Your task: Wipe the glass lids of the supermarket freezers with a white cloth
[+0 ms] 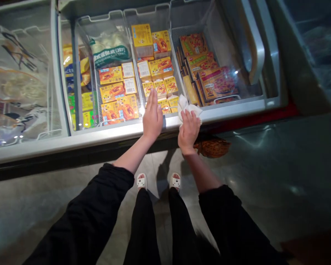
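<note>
Over the metal front edge (121, 133) of a chest freezer, my left hand (152, 118) is held edge-on with its fingers stretched out and nothing in them. Whether it touches the freezer, I cannot tell. My right hand (188, 129) presses a crumpled white tissue (183, 103) against the same edge, a little to the right. Some of the tissue is hidden under the fingers. Behind both hands, yellow food boxes (127, 106) sit in wire baskets under the glass.
Pizza boxes (217, 82) stand in the right basket, near a curved handle (256, 55). A white and green bag (110, 51) lies in the left basket. Bagged frozen food (19, 88) fills the neighbouring section. A brown woven object (213, 147) is below the edge, above the tiled floor (99, 228).
</note>
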